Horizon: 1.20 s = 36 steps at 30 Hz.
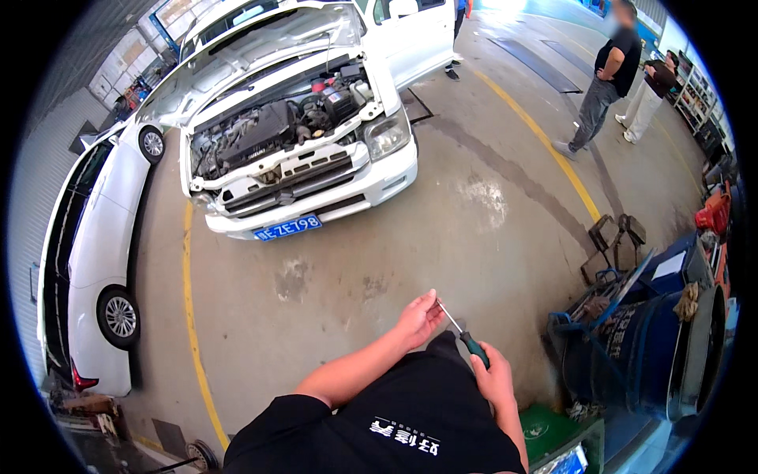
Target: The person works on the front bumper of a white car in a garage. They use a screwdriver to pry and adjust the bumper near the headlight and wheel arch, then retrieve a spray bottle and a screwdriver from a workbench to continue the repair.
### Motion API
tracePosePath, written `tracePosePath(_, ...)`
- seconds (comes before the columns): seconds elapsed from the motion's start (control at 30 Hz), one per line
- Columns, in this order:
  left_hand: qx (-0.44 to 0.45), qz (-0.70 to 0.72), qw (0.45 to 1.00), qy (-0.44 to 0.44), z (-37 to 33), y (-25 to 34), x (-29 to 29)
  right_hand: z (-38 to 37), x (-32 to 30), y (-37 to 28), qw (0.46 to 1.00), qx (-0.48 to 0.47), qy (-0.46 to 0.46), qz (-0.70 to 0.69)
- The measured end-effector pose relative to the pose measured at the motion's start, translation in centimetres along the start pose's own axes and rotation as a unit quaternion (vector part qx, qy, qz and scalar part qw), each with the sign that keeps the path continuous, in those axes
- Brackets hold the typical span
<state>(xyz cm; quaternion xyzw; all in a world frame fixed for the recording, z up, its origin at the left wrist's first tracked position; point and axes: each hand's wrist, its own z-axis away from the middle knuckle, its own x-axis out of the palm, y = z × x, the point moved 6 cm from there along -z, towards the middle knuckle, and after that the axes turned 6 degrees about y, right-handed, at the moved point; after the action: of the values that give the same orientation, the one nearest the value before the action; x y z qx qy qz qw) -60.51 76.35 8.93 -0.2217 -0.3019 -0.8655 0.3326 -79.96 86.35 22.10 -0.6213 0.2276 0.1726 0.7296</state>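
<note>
In front of my body I hold a screwdriver point(451, 318) with a dark green handle and a thin metal shaft. My right hand point(493, 374) is closed round the handle. At the other end, the fingers of my left hand point(420, 320) are pinched together at the shaft's tip; whether something small is also between them cannot be made out. Beyond my hands stands a white vehicle point(387, 186) with its hood point(260, 47) raised. Its engine point(264, 130) is exposed, and neither hand touches it.
A white car point(110, 229) is parked at the left beside a yellow floor line point(189, 316). Close on my right are a blue drum point(636, 347) and a green box point(545, 434). Two people stand at the far right, one in black point(608, 75). A vehicle door point(418, 39) hangs open.
</note>
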Motion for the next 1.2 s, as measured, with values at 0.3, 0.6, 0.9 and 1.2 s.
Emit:
tracePosePath(0.3, 0.047, 0.047, 0.997, 0.050, -10.7, 2.6, 12.2, -17.9, -9.1, 1.2, 0.988, -0.101, -0.059, 0.099)
tracePosePath(0.6, 0.020, 0.045, 0.995, 0.086, -23.2, 4.5, 21.4, -33.5, -13.5, 4.5, 0.984, -0.111, -0.073, 0.119)
tracePosePath(0.9, -0.046, 0.019, 0.999, -0.001, -41.0, 9.1, 37.9, -53.0, -21.0, 3.5, 0.964, -0.066, 0.015, 0.256)
tracePosePath(1.2, -0.036, -0.034, 0.999, -0.019, -52.0, 15.6, 52.9, -68.8, -26.2, 5.4, 0.990, -0.031, 0.115, 0.075)
